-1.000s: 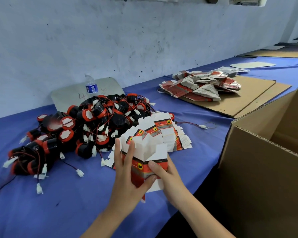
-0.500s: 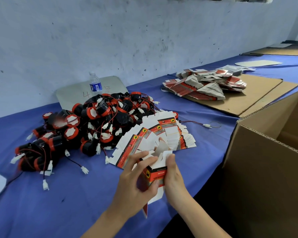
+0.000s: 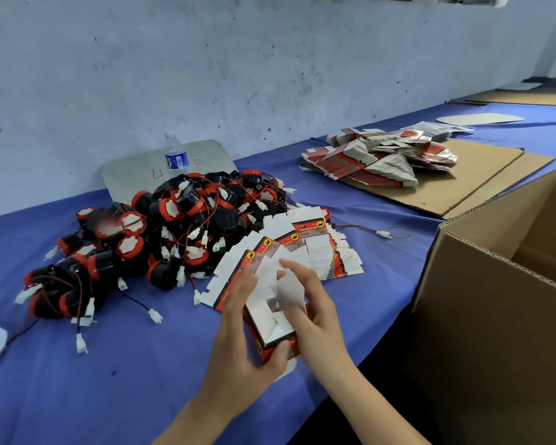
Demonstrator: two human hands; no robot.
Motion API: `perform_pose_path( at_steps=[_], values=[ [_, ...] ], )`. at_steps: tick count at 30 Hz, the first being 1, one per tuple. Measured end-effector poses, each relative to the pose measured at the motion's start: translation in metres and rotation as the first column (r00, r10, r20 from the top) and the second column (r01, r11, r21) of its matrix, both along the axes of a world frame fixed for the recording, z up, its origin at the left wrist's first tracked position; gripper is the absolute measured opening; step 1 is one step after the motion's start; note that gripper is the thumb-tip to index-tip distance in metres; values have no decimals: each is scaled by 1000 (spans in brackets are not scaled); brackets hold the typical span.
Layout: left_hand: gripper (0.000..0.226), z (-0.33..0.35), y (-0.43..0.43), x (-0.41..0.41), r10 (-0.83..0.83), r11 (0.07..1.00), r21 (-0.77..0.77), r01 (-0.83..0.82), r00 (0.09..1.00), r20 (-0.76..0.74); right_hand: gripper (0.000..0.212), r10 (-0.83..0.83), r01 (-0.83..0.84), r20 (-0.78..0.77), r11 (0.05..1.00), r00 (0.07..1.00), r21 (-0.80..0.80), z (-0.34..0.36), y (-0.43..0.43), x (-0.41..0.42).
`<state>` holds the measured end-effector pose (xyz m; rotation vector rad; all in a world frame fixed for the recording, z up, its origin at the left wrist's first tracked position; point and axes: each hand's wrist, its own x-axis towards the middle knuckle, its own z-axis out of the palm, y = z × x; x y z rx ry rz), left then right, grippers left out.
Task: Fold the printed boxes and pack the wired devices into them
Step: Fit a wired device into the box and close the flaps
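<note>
A small red, black and white printed box (image 3: 272, 316) stands opened up, its white inside facing me, above the blue cloth near the table's front edge. My left hand (image 3: 243, 342) grips its left side, thumb on the red front face. My right hand (image 3: 315, 303) holds its right side, fingers on the white flaps. Behind the box lies a fanned stack of flat printed boxes (image 3: 302, 248). A heap of black and red wired devices (image 3: 161, 226) with white plugs lies to the left.
A large open cardboard carton (image 3: 495, 300) stands at the right. A second pile of flat boxes (image 3: 376, 159) rests on brown cardboard sheets (image 3: 463, 181) at the back right. A water bottle (image 3: 175, 155) stands by the wall. One loose wire (image 3: 366, 229) lies beside the fanned stack.
The flat box has been opened into a square tube and tipped so its inside shows. Both hands shifted round its sides.
</note>
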<state>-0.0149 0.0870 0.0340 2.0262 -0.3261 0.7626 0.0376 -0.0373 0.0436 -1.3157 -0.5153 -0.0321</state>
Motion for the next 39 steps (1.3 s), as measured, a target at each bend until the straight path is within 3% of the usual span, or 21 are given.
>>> perform_pose_path(
  at_steps=[2,4,8,10,14,17,21,26,31,36,39],
  values=[
    [87,3,-2,-1,20,1000,-17,-21,999,-42,35,-2,2,6,1000,1000,1,0,2,-5],
    [83,7,-4,-2,23,999,-33,-25,999,-40,37,-18,19,-19,999,1000,48,1,3,-9],
    [39,11,-6,-2,54,986,151,-68,994,91,57,-42,48,-83,996,996,78,4,4,-14],
    [26,8,-6,-1,41,979,194,-69,989,142,57,-26,34,-121,997,992,68,5,4,-15],
    [31,-2,-3,-1,-30,987,162,-5,976,214,32,8,0,-143,998,990,61,6,1,-14],
    [39,-6,-2,-1,-68,990,137,36,969,239,31,17,-10,-129,998,991,55,11,-1,-14],
    [25,-2,-2,-2,-50,983,184,12,977,207,29,23,-12,-132,996,991,88,8,0,-15],
    [18,5,-3,-2,-91,965,260,39,977,192,41,107,-71,-198,981,974,178,8,-5,-17],
    [17,4,-1,-1,-120,960,273,59,969,214,39,128,-74,-239,972,962,223,8,-8,-11],
    [18,3,-2,-2,-97,974,222,36,958,271,51,229,-63,-348,902,909,428,5,-7,-9],
    [19,4,-3,-1,-96,978,206,40,958,271,54,342,-231,-348,918,873,323,5,-9,-12]
  ],
)
